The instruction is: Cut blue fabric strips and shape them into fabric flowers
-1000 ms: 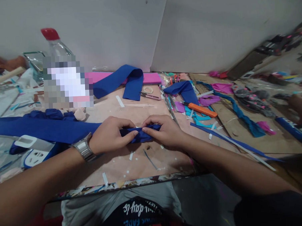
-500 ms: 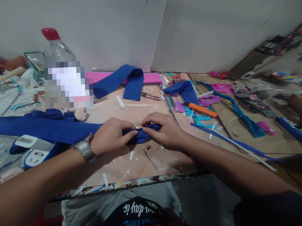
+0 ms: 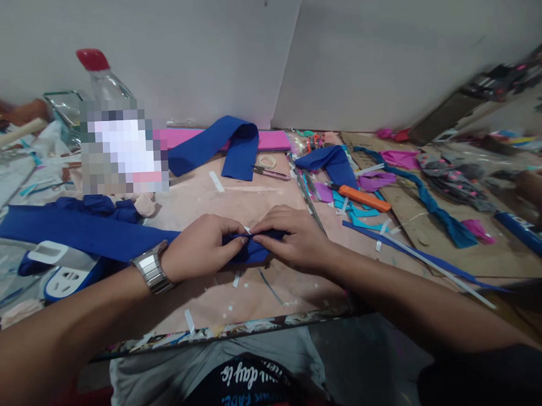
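Both hands meet over the work board (image 3: pixel 240 312), pinching a long strip of blue fabric (image 3: pixel 250 252). My left hand (image 3: pixel 205 248), with a silver watch at the wrist, has its thumb and fingers closed on the folded edge. Close beside it, my right hand (image 3: pixel 294 235) pinches the same folded edge, and the fingers nearly touch. A small white bit shows between the fingertips; I cannot make out what it is. Leftward from the left hand, the strip's flat tail (image 3: pixel 88 232) runs over a blue-and-white device (image 3: pixel 68 280).
Small scissors (image 3: pixel 272 172) and a tape ring (image 3: pixel 267 162) lie ahead, near a blue strip (image 3: pixel 237 144). An orange cutter (image 3: pixel 364 198) sits among scraps at right. A red-capped bottle (image 3: pixel 93 60) stands back left. At far right is another person's hand (image 3: pixel 540 194).
Both hands have come slightly closer together along the folded edge. The fabric's tail at left has shifted a little, and more of the strip hangs below the fingers.
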{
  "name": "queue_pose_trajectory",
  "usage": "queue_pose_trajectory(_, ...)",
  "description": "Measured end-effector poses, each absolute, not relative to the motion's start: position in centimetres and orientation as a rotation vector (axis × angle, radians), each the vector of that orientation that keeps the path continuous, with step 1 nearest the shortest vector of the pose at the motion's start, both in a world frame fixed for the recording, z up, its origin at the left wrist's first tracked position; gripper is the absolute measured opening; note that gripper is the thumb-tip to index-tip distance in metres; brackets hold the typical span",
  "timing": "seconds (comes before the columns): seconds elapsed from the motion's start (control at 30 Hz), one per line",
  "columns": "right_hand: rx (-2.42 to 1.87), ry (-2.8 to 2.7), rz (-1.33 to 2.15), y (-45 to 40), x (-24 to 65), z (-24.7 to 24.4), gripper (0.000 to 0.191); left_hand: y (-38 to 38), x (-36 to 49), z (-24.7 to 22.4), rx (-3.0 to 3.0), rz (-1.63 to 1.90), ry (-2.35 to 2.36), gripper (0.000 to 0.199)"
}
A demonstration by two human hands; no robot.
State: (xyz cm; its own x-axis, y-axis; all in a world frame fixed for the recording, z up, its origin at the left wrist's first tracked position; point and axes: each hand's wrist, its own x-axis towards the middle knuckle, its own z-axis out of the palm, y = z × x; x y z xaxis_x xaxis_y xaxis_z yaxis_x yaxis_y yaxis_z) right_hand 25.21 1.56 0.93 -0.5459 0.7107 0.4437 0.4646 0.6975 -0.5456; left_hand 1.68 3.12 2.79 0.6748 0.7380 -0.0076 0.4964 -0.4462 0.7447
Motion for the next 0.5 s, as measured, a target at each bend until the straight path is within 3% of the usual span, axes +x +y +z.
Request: queue_pose_trajectory(0.5, -1.092, -2.019, 0.636, 1.42, 25.22, 0.88, 0.009, 3.34, 1.26, 3.11, 2.131, 0.513, 0.973, 0.030)
